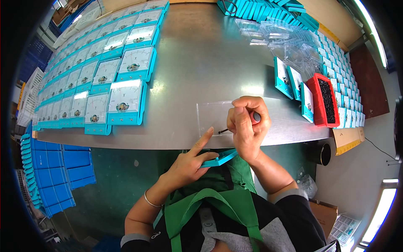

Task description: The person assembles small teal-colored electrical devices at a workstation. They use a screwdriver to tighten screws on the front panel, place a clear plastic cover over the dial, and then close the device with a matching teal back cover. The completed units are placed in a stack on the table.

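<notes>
My left hand grips a teal panel meter between thumb and fingers, tilted nearly edge-on at the table's front edge. Its index finger stretches out towards the screwdriver's tip. My right hand is closed round a screwdriver with a red and dark handle. The thin shaft points left, with a small dark screw at its tip, above the meter. Just beyond both hands, a clear plastic cover lies flat on the metal table. The meter's face is hidden from this angle.
Rows of finished-looking teal meters cover the table's left side. At right stand a red bin of small black screws, several leaning meters and a heap of clear covers. Teal housings pile up at the back. Blue crates sit below left.
</notes>
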Tool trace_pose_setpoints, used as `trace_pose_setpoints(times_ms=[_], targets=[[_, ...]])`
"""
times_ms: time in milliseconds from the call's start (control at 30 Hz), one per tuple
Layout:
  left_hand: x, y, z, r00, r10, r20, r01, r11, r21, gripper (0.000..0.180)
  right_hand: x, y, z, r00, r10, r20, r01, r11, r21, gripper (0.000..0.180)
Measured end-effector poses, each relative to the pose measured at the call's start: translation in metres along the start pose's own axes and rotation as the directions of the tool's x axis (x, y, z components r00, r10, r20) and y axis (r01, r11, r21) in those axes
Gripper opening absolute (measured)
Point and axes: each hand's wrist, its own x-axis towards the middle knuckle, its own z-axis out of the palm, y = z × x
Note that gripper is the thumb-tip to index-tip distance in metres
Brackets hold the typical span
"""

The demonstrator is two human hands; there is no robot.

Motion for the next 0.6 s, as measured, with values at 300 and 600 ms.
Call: trace_pose_setpoints(times_ms=[300, 600], targets=[[-0.024, -0.002, -0.015, 0.985, -0.133, -0.110, 0.094, 0.949, -0.302, 0.041, 0.024, -0.015, -0.002, 0.926, 0.288, 0.244, -0.278, 0.958, -0.074, 0.013], [-0.032, 0.002, -0.034, 0.877, -0.463, -0.130, 0.027, 0.319, -0.947, 0.044, 0.027, -0.020, -0.052, 0.696, 0.345, 0.630, 0.444, 0.483, -0.755, 0.049]])
